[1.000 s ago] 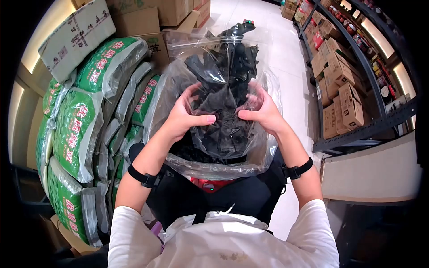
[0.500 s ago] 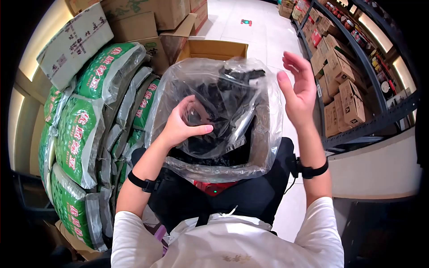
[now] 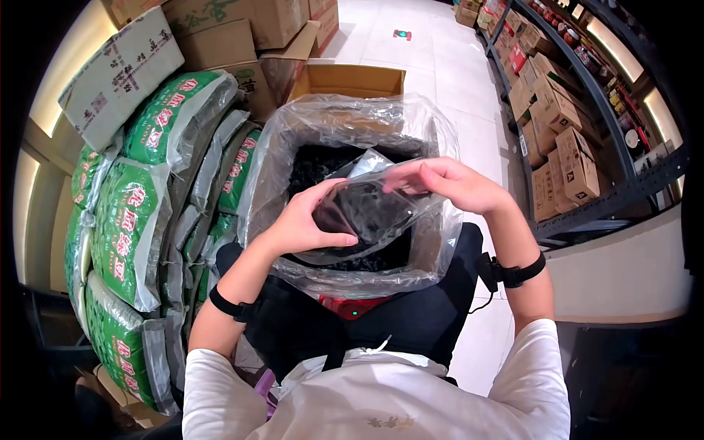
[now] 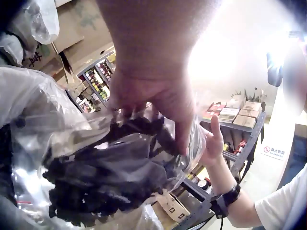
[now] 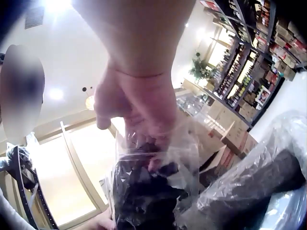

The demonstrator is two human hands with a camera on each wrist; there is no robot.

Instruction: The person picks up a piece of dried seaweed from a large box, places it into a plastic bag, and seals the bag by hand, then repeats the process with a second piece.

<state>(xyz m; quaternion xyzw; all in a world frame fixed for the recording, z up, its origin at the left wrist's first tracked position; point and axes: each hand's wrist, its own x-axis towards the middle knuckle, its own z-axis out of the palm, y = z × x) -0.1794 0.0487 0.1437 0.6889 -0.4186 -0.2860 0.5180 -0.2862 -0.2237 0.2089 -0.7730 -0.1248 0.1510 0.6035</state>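
A clear plastic zip bag (image 3: 374,216) with thin, dark, crinkled pieces inside is tilted over an open carton lined with a clear plastic liner (image 3: 262,172). My left hand (image 3: 304,224) grips the bag from its left side, thumb in front and fingers behind. In the head view my right hand (image 3: 462,185) is at the bag's upper right end. The right wrist view shows its fingers (image 5: 152,163) reaching down into the bag's mouth, behind the clear film. More dark pieces (image 3: 315,165) lie in the liner below.
Green printed sacks (image 3: 132,213) are stacked on the left, with a white carton (image 3: 121,77) on top. Brown cartons (image 3: 249,33) stand at the back left. A dark metal shelf (image 3: 587,88) with boxes and jars runs along the right, beyond pale floor tiles (image 3: 477,117).
My right hand left the bag, swung out to the right, then came back in to its mouth. The bag has gone from upright to tilted, with its mouth toward the right, still in my left hand.
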